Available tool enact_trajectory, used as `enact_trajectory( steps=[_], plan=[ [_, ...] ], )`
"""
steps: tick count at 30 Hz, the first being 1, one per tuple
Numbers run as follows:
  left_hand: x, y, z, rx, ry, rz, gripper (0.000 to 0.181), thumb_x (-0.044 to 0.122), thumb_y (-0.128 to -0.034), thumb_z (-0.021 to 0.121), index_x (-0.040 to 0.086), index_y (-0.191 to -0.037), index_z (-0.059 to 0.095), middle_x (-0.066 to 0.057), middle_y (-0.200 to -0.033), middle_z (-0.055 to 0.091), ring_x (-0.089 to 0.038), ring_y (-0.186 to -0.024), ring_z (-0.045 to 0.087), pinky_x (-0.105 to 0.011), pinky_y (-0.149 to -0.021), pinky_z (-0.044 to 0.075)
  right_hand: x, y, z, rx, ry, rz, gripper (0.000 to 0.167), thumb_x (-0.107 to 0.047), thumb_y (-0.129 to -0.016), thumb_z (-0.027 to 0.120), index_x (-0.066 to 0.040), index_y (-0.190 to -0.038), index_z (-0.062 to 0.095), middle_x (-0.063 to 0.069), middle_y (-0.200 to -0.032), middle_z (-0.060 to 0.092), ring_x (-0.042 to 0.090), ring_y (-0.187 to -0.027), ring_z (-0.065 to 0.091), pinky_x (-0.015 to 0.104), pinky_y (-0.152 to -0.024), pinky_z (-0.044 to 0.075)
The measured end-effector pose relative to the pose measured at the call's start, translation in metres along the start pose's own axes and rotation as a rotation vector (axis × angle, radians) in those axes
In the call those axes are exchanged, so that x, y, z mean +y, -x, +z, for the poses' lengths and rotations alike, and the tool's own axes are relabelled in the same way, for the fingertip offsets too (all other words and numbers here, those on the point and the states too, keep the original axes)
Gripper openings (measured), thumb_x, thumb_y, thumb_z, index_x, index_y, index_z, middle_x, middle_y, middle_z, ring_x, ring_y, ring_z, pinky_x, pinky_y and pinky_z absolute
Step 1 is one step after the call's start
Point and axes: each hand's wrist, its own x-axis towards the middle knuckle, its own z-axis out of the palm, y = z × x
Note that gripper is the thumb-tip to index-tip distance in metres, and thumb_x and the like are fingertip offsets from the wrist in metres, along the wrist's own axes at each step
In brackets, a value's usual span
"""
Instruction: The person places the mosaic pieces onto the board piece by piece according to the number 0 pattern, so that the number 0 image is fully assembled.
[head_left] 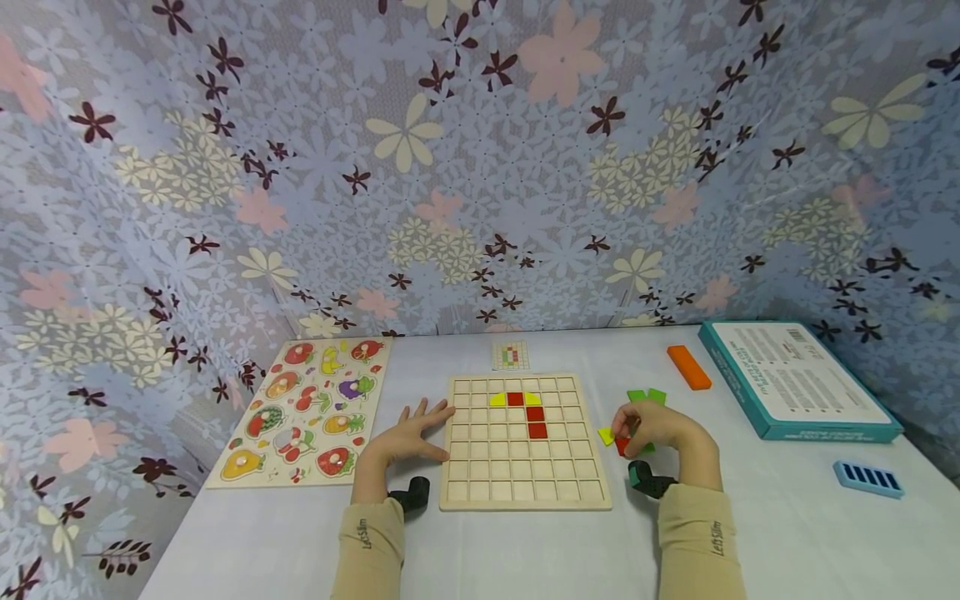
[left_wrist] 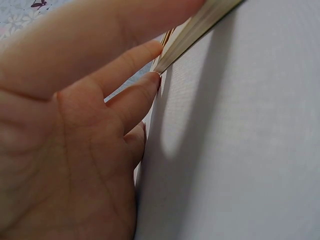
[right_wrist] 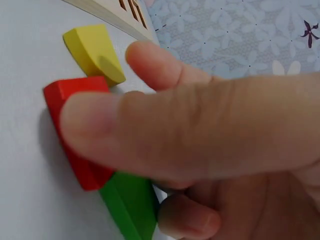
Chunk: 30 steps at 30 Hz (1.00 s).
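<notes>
My right hand (head_left: pixel 658 425) pinches a red block (right_wrist: pixel 75 162) between thumb and fingers, just right of the wooden grid board (head_left: pixel 517 471). Beside that block lie a curved yellow piece (right_wrist: pixel 92 50) and a green block (right_wrist: pixel 131 202) on the table. More green pieces (head_left: pixel 636 395) sit behind the hand. My left hand (head_left: pixel 405 439) rests with spread fingers against the board's left edge; the left wrist view shows fingertips touching that edge (left_wrist: pixel 185 42). In the board's upper rows are 3 red squares (head_left: pixel 535 413) and 2 yellow curved pieces (head_left: pixel 498 400).
A small pattern card (head_left: pixel 511 356) lies behind the board. On the left is a fruit puzzle board (head_left: pixel 315 433). To the right are an orange block (head_left: pixel 688 367), a teal-edged box (head_left: pixel 806 383) and a blue slotted piece (head_left: pixel 868 479). A floral curtain (head_left: pixel 480 208) hangs behind the table.
</notes>
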Motion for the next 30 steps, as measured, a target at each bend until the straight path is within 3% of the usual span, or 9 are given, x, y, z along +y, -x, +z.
enact_trajectory(
  steps=[10, 19, 30],
  plan=[
    [-0.0007, -0.0011, 0.0, -0.008, 0.001, 0.005, 0.085, 0.019, -0.068, 0.076, 0.012, -0.143, 0.036, -0.006, -0.153, 0.017, -0.031, -0.141, -0.007, -0.048, -0.113, -0.013, -0.0001, 0.0011, -0.0009, 0.03, 0.015, 0.017, 0.036, 0.012, -0.06, 0.072, 0.001, -0.09, 0.057, 0.007, -0.081, 0.051, 0.021, -0.076, 0.047, 0.028, -0.065, 0.043],
    [0.0003, -0.0007, -0.0001, 0.001, 0.007, -0.002, 0.085, 0.018, -0.067, 0.077, 0.012, -0.142, 0.038, -0.006, -0.153, 0.018, -0.031, -0.141, -0.007, -0.048, -0.113, -0.012, 0.001, -0.0018, -0.0001, 0.142, 0.074, -0.016, 0.031, 0.007, -0.068, 0.071, 0.002, -0.096, 0.058, 0.01, -0.09, 0.057, 0.022, -0.08, 0.05, 0.032, -0.072, 0.048],
    [-0.0003, -0.0018, -0.0005, -0.008, -0.024, 0.009, 0.085, 0.019, -0.0675, 0.077, 0.013, -0.142, 0.037, -0.006, -0.153, 0.019, -0.031, -0.141, -0.005, -0.046, -0.113, -0.012, -0.0005, -0.008, 0.0043, 0.258, 0.114, 0.034, 0.029, 0.0, -0.073, 0.071, 0.0, -0.099, 0.059, 0.016, -0.096, 0.057, 0.027, -0.086, 0.051, 0.041, -0.078, 0.047]
  ],
)
